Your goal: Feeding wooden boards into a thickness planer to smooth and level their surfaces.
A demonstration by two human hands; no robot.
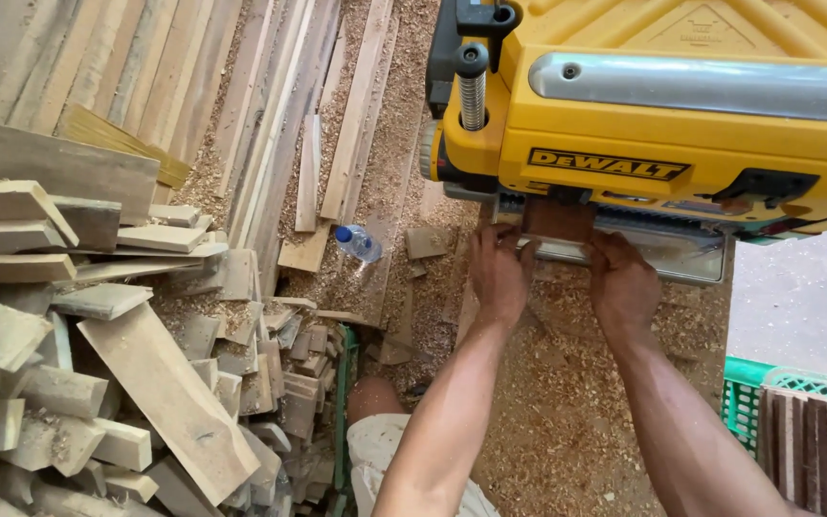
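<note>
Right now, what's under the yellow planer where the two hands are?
A reddish-brown wood piece sits at the yellow planer opening, on its metal table, with the left hand and right hand on either side. Sawdust lies below. The piece's far end is hidden inside.

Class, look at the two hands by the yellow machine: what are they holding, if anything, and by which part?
Both the left hand and right hand grip a short reddish-brown wood piece by its near end, one at each side, at the yellow machine.

Heap of offcut wood blocks (98, 383) at left, long planks (193, 86) beyond, plastic water bottle (358, 243) on sawdust-covered floor (567, 421), green crate (747, 397) holding dark slats (820, 445) at right.
</note>
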